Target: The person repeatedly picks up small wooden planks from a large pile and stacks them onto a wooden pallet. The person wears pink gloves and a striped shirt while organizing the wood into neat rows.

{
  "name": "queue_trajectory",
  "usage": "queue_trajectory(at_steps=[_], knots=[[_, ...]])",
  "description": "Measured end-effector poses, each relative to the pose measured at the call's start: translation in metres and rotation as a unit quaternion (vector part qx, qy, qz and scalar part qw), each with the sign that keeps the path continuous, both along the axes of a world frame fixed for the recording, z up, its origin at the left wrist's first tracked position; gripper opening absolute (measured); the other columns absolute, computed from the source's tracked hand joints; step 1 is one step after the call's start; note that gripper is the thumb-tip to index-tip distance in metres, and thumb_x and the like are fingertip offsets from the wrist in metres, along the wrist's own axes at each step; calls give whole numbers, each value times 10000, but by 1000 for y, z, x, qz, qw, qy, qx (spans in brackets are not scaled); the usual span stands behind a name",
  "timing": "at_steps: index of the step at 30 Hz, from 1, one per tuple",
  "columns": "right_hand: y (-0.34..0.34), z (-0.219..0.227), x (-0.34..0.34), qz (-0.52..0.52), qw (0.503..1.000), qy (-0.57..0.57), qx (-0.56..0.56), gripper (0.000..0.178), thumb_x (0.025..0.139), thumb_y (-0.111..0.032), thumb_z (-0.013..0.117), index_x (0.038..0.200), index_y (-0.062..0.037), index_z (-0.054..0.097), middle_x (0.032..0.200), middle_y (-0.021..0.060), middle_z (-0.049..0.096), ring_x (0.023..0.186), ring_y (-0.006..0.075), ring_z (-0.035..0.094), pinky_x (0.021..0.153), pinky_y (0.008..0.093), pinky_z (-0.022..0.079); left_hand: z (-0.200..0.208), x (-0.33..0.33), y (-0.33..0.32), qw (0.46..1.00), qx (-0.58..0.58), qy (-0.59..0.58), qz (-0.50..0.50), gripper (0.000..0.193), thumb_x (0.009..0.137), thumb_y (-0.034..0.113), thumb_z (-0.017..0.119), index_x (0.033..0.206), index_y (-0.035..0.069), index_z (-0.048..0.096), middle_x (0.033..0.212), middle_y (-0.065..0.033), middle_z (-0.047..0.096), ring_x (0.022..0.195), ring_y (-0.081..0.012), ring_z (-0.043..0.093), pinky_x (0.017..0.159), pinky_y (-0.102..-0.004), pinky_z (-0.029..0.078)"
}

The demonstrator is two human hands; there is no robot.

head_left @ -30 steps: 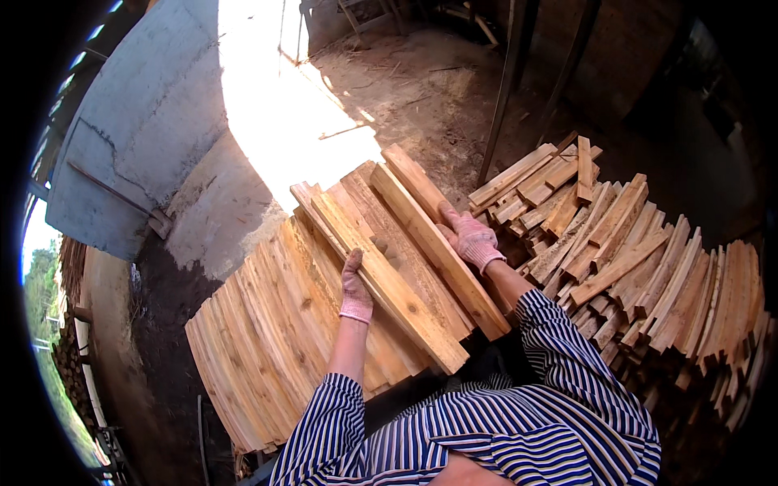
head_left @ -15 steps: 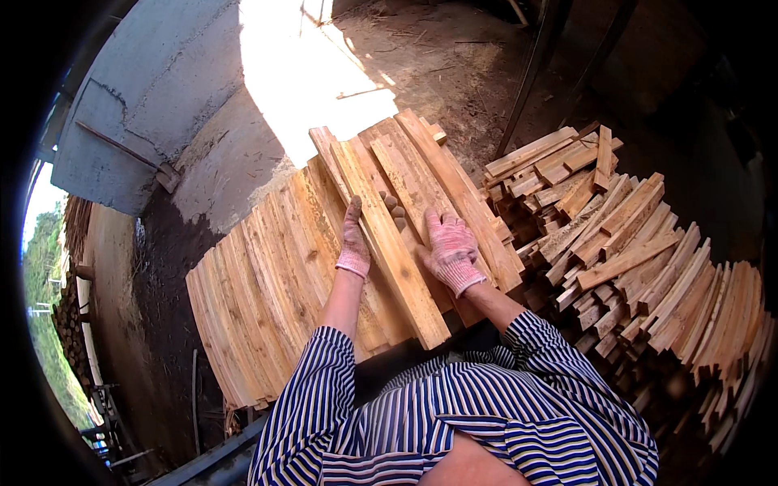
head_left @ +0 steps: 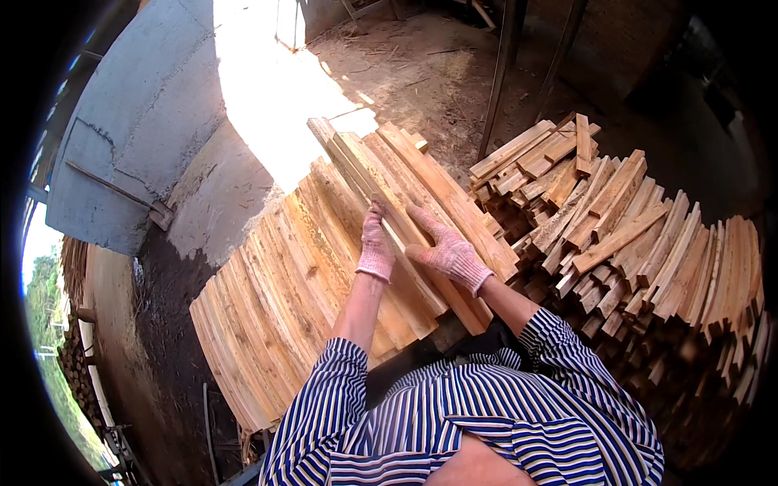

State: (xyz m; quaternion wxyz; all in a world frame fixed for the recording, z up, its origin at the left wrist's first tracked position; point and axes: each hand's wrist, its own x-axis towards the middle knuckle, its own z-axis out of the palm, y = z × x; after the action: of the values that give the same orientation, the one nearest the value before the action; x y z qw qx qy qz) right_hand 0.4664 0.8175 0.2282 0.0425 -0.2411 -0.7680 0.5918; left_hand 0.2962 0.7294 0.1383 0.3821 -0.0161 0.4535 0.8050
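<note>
Both my hands wear pinkish, dirt-stained knit gloves and are on raised wooden slats (head_left: pixel 369 174) lying lengthwise on a wide layer of slats. My left hand (head_left: pixel 375 245) holds the left side of the raised slats, its thumb up along the edge and its other fingers mostly hidden. Just to its right, my right hand (head_left: pixel 448 253) grips a slat (head_left: pixel 458 300) from the right side, with thumb and forefinger apart over the wood. The layer of slats (head_left: pixel 279 283) fans out to the left, side by side. More slats (head_left: pixel 438 182) lie to the right of my hands.
A large, uneven pile of cut slats (head_left: pixel 624 219) stands at the right, with loose pieces on top. Beyond are a dirt floor (head_left: pixel 429 81) with a bright sunlit patch, and dark posts (head_left: pixel 498 81). A grey wall panel (head_left: pixel 121 146) and a long-handled tool (head_left: pixel 121 190) are at the left.
The raised slat has moved left and lies closer against its neighbours. My right hand has slid left, nearer my left hand, with its fingers now over a slat. The view has shifted slightly.
</note>
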Motion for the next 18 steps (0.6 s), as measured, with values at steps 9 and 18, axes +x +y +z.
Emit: queue_trajectory(at_steps=[9,18], knots=[[142,-47,16,-71,984,1,161,666,881,-412,644,1519,-317,477,1401,178,614,1168,302,652,994,363,526,-18,-6,0,987,99,-82,-99,771,865,635,706,1386,112,486,1265,-154,614,1004,-348,693,768,-391,618],[159,-70,-30,46,945,-205,249,589,1030,-475,477,1585,-391,301,1445,242,507,1306,397,542,1085,519,435,1,6,10,991,34,-92,-96,881,827,773,631,1156,-42,587,943,-126,583,757,-214,612,649,-278,603]])
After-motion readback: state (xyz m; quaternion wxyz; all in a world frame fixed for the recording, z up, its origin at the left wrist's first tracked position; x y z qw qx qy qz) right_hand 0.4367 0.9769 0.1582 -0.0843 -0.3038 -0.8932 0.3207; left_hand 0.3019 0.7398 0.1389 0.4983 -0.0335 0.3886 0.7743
